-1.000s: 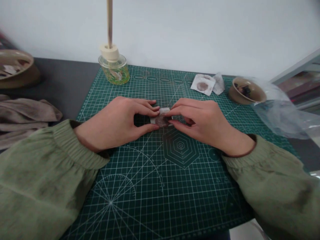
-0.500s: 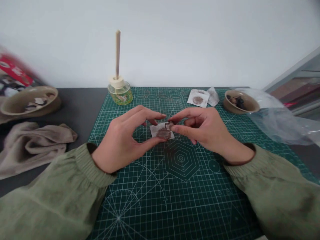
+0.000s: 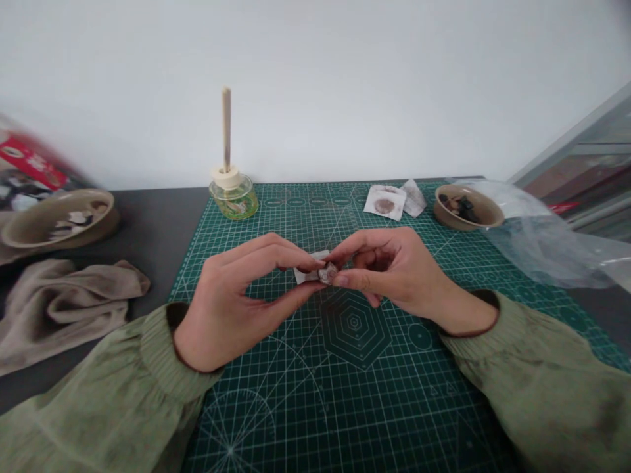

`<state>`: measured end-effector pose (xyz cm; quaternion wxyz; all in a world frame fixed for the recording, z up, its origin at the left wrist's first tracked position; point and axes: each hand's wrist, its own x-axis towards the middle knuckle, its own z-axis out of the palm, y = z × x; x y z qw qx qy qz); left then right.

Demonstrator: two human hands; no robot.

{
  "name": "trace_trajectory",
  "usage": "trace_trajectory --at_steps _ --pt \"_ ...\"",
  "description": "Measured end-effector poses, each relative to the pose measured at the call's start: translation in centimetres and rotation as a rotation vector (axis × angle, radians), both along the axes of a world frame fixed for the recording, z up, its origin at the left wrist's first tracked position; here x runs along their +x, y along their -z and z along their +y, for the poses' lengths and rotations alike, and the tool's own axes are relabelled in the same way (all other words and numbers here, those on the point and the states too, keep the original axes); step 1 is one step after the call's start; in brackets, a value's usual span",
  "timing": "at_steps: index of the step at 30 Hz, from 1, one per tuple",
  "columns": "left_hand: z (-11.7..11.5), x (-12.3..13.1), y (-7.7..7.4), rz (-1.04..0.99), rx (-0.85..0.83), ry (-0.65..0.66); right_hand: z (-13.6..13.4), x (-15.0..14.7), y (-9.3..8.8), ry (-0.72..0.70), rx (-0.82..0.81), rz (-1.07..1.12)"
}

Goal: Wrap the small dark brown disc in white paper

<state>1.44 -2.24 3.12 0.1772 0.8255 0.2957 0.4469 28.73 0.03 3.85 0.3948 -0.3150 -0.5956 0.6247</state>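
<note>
Between my hands, just above the green cutting mat (image 3: 276,407), is a small white pouch (image 3: 304,276) that looks like a stained tea bag. At its right end sits a crumpled brownish-grey lump (image 3: 327,273), partly hidden by fingers. My left hand (image 3: 241,299) comes in from the left, its thumb below and fingers above, closed on the pouch beside the lump. From the right, my right hand (image 3: 394,272) pinches the lump between thumb and index finger. Whether the lump is part of the pouch I cannot tell.
At the mat's back stand a reed diffuser bottle (image 3: 235,202) and two stained white pouches (image 3: 385,202). A tan bowl (image 3: 473,220) with dark pieces and clear plastic film (image 3: 537,253) lie right. To the left are another bowl (image 3: 91,236) and a crumpled brown cloth (image 3: 73,302).
My left fingers and thumb have closed together on the pouch, covering the brown patch that showed before. The whole scene sits slightly lower in view.
</note>
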Motion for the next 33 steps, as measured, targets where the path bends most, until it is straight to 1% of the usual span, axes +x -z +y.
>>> trace_trajectory --at_steps 3,5,7,10,11,13,15,17,18,20,21,22,23,24,25,26,27,29,30,32,33 --pt "0.0 -0.1 -0.1 0.009 0.003 -0.004 0.0 0.1 0.0 -0.003 0.001 -0.004" --pt "0.3 -0.3 0.1 0.063 -0.007 -0.025 0.1 0.2 0.2 0.023 0.023 -0.019" --pt "0.9 -0.7 0.5 0.155 -0.004 -0.068 0.1 0.3 0.3 0.099 0.075 -0.062" --pt "2.1 -1.4 1.6 0.328 0.029 -0.158 0.1 0.4 0.4 0.261 0.175 -0.156" --pt "2.5 -1.7 2.0 0.383 0.015 -0.171 0.2 0.4 0.4 0.301 0.201 -0.181" --pt "3.1 -1.9 2.6 0.441 -0.035 -0.183 0.2 0.4 0.5 0.346 0.230 -0.216" --pt "3.4 -1.9 2.8 0.444 -0.084 -0.186 0.2 0.4 0.5 0.352 0.241 -0.231" --pt "3.3 -1.7 2.5 0.406 -0.116 -0.183 0.2 0.5 0.5 0.361 0.251 -0.231" --pt "3.1 -1.6 2.2 0.373 -0.105 -0.183 0.2 0.5 0.5 0.380 0.263 -0.225" --pt "2.6 -1.3 1.3 0.289 -0.024 -0.193 0.2 0.6 0.5 0.453 0.306 -0.200" --pt "2.5 -1.3 0.8 0.256 0.073 -0.212 0.2 0.6 0.5 0.502 0.332 -0.184" --pt "2.3 -1.2 0.3 0.242 0.121 -0.216 0.2 0.7 0.5 0.545 0.355 -0.173" --pt "2.3 -1.2 0.0 0.241 0.152 -0.188 0.2 0.8 0.5 0.570 0.369 -0.173" --pt "2.3 -1.2 -0.4 0.315 0.174 -0.052 0.3 0.9 0.6 0.575 0.372 -0.182" --pt "2.4 -1.3 -0.6 0.368 0.141 0.058 0.4 0.9 0.6 0.562 0.367 -0.198" --pt "2.5 -1.4 -0.7 0.403 0.097 0.132 0.4 1.0 0.6 0.537 0.358 -0.214" --pt "2.5 -1.5 -0.8 0.416 0.059 0.166 0.5 1.1 0.6 0.509 0.347 -0.226" --pt "2.6 -1.7 -0.9 0.378 0.040 0.123 0.7 1.2 0.7 0.475 0.338 -0.231" --pt "2.6 -1.7 -0.9 0.355 0.062 0.089 0.8 1.2 0.8 0.469 0.340 -0.228" --pt "2.4 -1.7 -0.7 0.332 0.099 0.064 0.9 1.2 0.8 0.461 0.338 -0.227" --pt "2.3 -1.6 -0.6 0.308 0.061 0.052 0.9 1.3 0.8 0.458 0.332 -0.225"
